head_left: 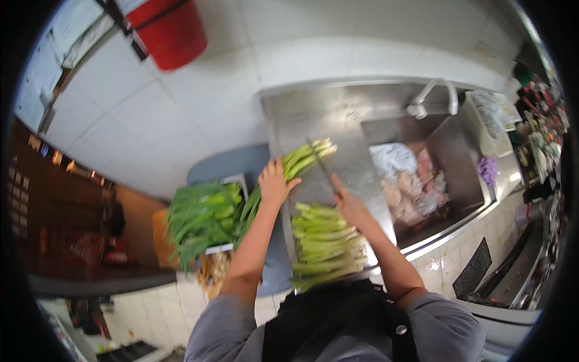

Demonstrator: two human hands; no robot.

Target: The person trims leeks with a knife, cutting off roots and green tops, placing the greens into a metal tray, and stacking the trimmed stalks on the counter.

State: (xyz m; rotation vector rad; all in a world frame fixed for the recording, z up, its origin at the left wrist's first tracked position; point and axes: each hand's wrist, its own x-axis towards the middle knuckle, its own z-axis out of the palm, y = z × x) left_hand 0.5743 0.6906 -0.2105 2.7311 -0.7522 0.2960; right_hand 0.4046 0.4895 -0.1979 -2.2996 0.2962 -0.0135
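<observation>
My left hand (275,182) presses down on a bundle of green onions (295,161) on the steel counter (350,127). The bundle's pale root ends point right, and its green leaves hang off the counter's left edge. In my right hand (350,204) is a knife (318,158), its blade lying close to the pale ends of the bundle. A pile of green and white stalks (329,241) lies on the counter near my body, below my right hand. Leafy green tops (205,214) fill a container to the left of the counter.
Right of the counter, a sink (446,133) holds raw meat (410,190) and plastic bags under a white faucet (434,96). A white basket (488,123) and a purple mesh (487,171) are beyond it. A red bucket (172,33) hangs at the upper left.
</observation>
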